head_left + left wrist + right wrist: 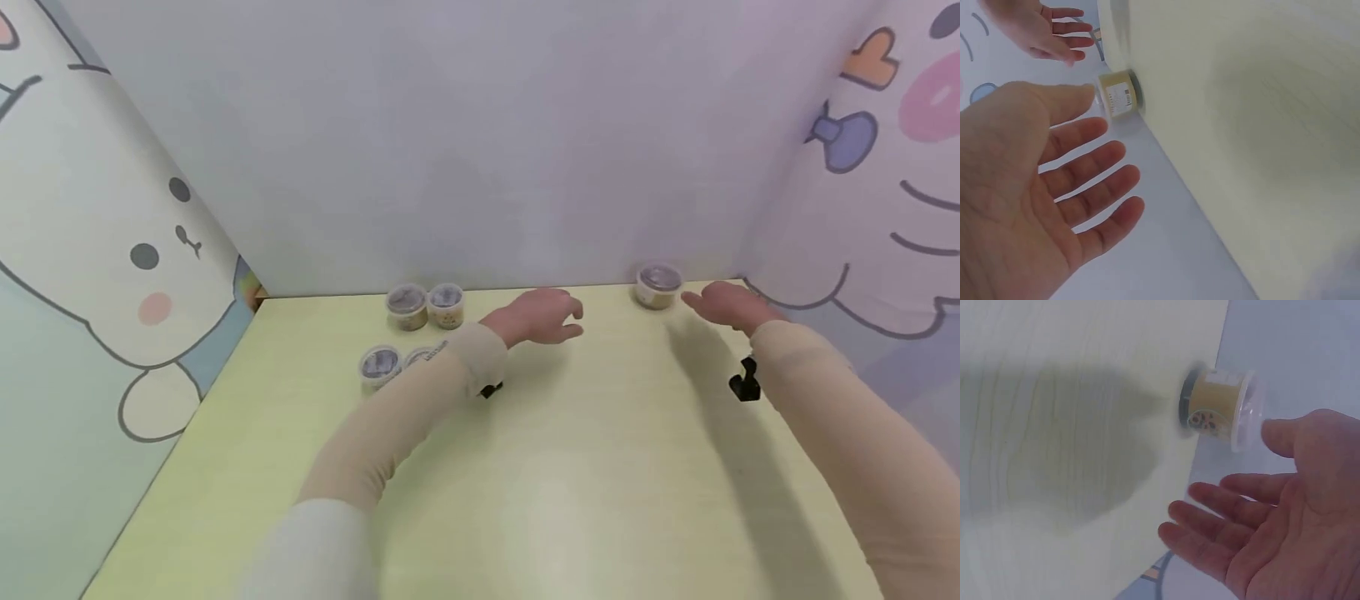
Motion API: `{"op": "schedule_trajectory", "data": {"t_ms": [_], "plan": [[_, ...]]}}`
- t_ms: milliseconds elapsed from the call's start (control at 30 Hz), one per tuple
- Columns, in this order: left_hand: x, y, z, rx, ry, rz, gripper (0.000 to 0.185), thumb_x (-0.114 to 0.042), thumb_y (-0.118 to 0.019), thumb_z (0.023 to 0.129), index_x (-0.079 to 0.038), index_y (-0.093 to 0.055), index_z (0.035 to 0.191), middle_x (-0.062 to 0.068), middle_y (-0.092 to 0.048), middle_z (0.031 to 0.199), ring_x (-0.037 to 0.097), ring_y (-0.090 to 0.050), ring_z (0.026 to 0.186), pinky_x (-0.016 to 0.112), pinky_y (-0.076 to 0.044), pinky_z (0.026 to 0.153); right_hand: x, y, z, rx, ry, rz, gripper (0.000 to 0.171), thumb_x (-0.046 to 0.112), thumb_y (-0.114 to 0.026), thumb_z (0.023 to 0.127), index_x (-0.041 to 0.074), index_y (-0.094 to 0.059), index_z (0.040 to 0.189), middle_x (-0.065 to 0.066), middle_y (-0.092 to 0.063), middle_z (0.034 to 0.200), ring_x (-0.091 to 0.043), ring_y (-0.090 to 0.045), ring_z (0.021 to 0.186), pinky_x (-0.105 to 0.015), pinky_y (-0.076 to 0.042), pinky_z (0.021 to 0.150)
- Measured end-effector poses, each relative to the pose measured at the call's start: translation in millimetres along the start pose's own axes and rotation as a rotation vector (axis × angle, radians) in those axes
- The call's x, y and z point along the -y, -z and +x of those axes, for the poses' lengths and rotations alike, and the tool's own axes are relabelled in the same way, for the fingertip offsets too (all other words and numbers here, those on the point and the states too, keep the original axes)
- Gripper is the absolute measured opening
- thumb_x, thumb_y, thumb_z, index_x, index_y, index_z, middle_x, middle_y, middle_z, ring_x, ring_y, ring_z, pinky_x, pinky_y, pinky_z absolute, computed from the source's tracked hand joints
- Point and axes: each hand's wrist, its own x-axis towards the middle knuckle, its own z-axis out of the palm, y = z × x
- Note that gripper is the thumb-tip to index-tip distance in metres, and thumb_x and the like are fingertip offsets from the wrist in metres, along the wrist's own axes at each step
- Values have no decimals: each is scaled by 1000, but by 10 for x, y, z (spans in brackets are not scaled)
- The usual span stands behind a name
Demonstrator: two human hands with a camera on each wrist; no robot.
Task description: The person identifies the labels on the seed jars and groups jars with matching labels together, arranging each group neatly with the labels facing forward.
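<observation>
Reaching over a pale yellow wooden tabletop, both hands hover with fingers spread and hold nothing. The right hand lies at 3 o'clock of a small round clear-lidded plastic tub with a tan label, just beside it but apart; the right wrist view shows this tub standing at the table's far edge, off the thumb, with the palm open. The left hand is flat and relaxed near the table's middle, at 9 o'clock of that tub and well apart from it; in the left wrist view its fingers are straight and splayed, the tub beyond them. At 9 o'clock of the left hand, 4 similar lidded tubs sit in 2 pairs: 1 pair by the back wall, 1 pair nearer, partly hidden by the beige sleeve. Cartoon-printed panels enclose the sides.
</observation>
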Motion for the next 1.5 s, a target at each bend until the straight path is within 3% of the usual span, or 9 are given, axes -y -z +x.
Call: {"op": "schedule_trajectory", "data": {"t_ms": [133, 433, 567, 733, 967, 1167, 1333, 1400, 1500], "plan": [[-35, -107, 242, -75, 46, -71, 36, -33, -51, 107, -9, -65, 132, 2, -67, 127, 15, -62, 107, 28, -50, 90, -122, -89, 67, -30, -48, 311, 89, 54, -20, 107, -25, -13, 147, -46, -15, 151, -61, -23, 138, -64, -42, 103], [-35, -311, 600, -171, 168, -332, 38, -42, -51, 106, -12, -67, 122, -3, -68, 111, 10, -61, 95, 25, -49, 83, -30, -323, 288, -191, -91, 686, 89, 55, -25, 106, -18, -4, 152, -39, -6, 159, -52, -16, 147, -56, -35, 113], [-13, -411, 797, -245, 232, -480, 36, -42, -50, 106, -12, -68, 116, -4, -66, 106, 10, -60, 88, 24, -48, 78, -6, -368, 362, -281, -113, 813, 93, 58, -29, 104, -13, 3, 155, -35, -2, 162, -51, -22, 146, -55, -29, 116], [-17, -541, 1017, -304, 266, -572, 33, -40, -51, 106, -13, -68, 116, -3, -67, 107, 9, -59, 88, 22, -47, 79, -34, -435, 477, -362, -145, 868, 93, 58, -33, 103, -5, 7, 158, -31, -3, 164, -48, -28, 145, -54, -27, 118], [-30, -632, 1143, -358, 299, -647, 34, -39, -52, 106, -12, -68, 118, 1, -68, 114, 13, -62, 98, 25, -48, 86, 13, -533, 646, -439, -137, 933, 82, 50, -40, 104, 2, -7, 162, -23, -15, 165, -34, -19, 149, -45, -19, 122], [-74, -680, 1157, -336, 327, -707, 44, -47, -45, 107, -10, -65, 122, 2, -66, 117, 13, -60, 98, 25, -48, 84, 56, -622, 660, -394, -115, 939, 71, 42, -42, 105, 2, -23, 160, -23, -30, 159, -31, -36, 140, -40, -35, 115], [-129, -704, 1141, -351, 369, -766, 51, -54, -41, 106, -9, -64, 116, 3, -64, 93, 14, -59, 73, 27, -48, 66, 30, -666, 619, -321, -15, 977, 67, 42, -42, 108, -4, -31, 156, -27, -34, 155, -22, -56, 119, -41, -44, 108], [-138, -714, 1162, -350, 391, -779, 52, -57, -41, 105, -10, -64, 107, 3, -60, 80, 15, -56, 62, 28, -46, 59, -5, -668, 597, -276, 24, 980, 69, 43, -43, 108, -6, -31, 155, -28, -33, 154, -11, -59, 107, -42, -44, 107], [-142, -736, 1223, -329, 428, -794, 53, -60, -42, 103, -13, -61, 88, 1, -54, 63, 14, -50, 51, 28, -42, 52, -39, -679, 559, -209, 60, 1004, 72, 43, -44, 108, -8, -26, 156, -29, -31, 155, -5, -59, 101, -43, -44, 107]]}}
